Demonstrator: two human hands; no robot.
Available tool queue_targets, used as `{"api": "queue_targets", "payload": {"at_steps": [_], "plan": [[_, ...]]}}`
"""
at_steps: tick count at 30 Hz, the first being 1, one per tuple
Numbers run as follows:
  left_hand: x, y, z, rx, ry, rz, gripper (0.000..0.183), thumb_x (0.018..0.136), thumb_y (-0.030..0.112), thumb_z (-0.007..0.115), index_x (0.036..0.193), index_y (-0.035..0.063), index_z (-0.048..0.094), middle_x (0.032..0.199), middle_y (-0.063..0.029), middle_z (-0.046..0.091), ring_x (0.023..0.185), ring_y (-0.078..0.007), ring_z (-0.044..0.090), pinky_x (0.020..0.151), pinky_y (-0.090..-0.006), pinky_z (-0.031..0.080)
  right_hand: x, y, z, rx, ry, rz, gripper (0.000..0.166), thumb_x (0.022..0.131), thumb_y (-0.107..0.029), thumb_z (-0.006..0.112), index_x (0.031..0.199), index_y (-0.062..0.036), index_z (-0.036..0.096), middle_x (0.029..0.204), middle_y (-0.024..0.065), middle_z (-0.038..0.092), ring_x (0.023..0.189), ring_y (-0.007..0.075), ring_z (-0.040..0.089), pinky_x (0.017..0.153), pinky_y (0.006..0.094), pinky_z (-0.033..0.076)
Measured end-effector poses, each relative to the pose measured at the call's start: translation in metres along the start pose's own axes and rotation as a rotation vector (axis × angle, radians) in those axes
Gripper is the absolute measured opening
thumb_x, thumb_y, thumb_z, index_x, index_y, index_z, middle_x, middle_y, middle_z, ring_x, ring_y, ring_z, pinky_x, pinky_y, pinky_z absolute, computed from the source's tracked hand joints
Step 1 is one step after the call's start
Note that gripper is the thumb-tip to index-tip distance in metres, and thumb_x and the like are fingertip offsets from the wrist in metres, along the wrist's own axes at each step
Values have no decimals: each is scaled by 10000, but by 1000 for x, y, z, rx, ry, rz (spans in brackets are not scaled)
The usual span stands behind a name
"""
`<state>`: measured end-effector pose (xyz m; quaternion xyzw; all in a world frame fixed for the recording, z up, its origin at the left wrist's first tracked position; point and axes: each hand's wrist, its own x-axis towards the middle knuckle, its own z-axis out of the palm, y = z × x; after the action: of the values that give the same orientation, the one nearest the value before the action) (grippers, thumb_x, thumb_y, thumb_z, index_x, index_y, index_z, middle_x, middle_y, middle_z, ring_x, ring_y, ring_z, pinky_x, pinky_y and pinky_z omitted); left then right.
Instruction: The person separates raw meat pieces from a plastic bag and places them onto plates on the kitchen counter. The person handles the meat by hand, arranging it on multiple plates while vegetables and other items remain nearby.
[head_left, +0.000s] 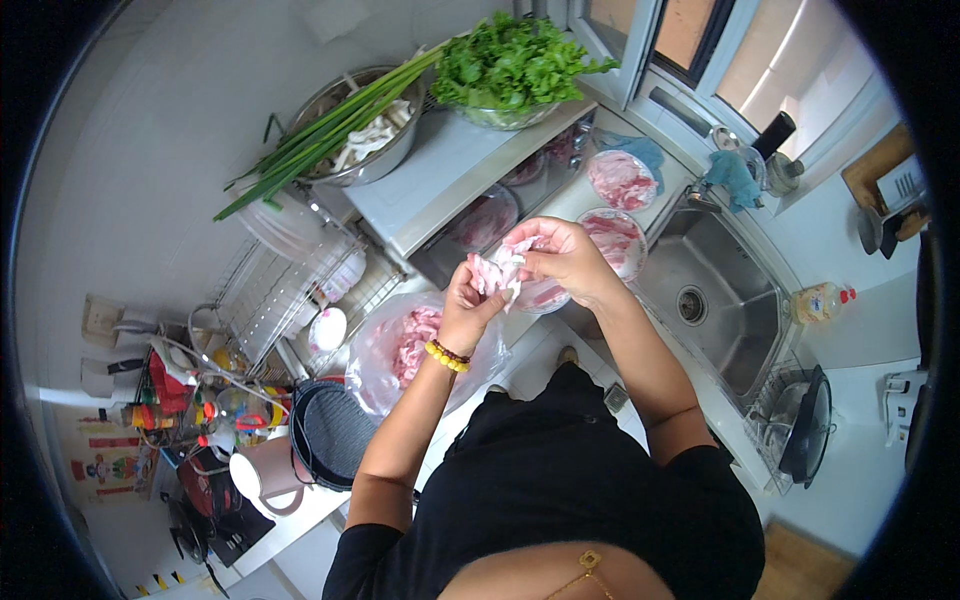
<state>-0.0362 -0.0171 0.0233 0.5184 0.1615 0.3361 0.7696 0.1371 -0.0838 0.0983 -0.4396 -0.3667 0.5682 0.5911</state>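
Between both hands hangs a bunch of thin raw meat slices (496, 276), pale pink with white fat. My left hand (469, 304) pinches its near left side, and my right hand (561, 256) grips its right side with bent fingers. Below my left forearm, a clear plastic bag (367, 367) lies spread with more raw meat slices (416, 337) in it. Past my right hand stand plates of laid-out meat: one near plate (637, 259), one farther plate (621, 180), and a third plate (551, 304) partly covered by my hands.
A steel sink (720, 300) lies to the right. Behind, a steel bowl (382, 165) holds mushrooms under green onions (352, 120), beside a glass bowl of leafy greens (510, 67). At left are a wire dish rack (255, 300), a dark round pan (334, 435) and a pink pitcher (270, 469).
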Motion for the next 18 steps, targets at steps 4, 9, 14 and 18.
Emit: {"api": "queue_targets", "payload": {"at_steps": [4,9,14,18], "plan": [[32,-16,28,-57,34,-36,371,818,-69,596,1146,51,472,1090,-24,593,1004,-129,575,887,-284,450,-5,-4,-39,-86,177,-138,205,800,36,584,1001,-4,599,868,30,620,722,64,582,631,199,492],[69,-46,51,-68,-6,-127,360,811,-85,587,1126,45,471,1056,-32,587,969,-123,574,854,-272,459,-8,6,-102,-272,357,-333,181,787,48,588,959,-8,599,871,20,621,736,56,579,623,176,456],[107,-90,58,103,-54,-175,319,794,-91,614,1050,53,491,965,-18,596,882,-106,580,797,-261,471,-19,30,-164,-148,602,-225,185,798,56,564,949,-37,614,783,-7,596,629,37,522,571,184,436],[136,-118,72,250,-53,-210,330,762,-79,655,1021,48,497,872,2,571,807,-85,557,733,-240,464,-32,47,-203,-126,707,-127,240,796,80,533,953,-55,653,806,-5,605,655,45,521,597,181,430]]}}
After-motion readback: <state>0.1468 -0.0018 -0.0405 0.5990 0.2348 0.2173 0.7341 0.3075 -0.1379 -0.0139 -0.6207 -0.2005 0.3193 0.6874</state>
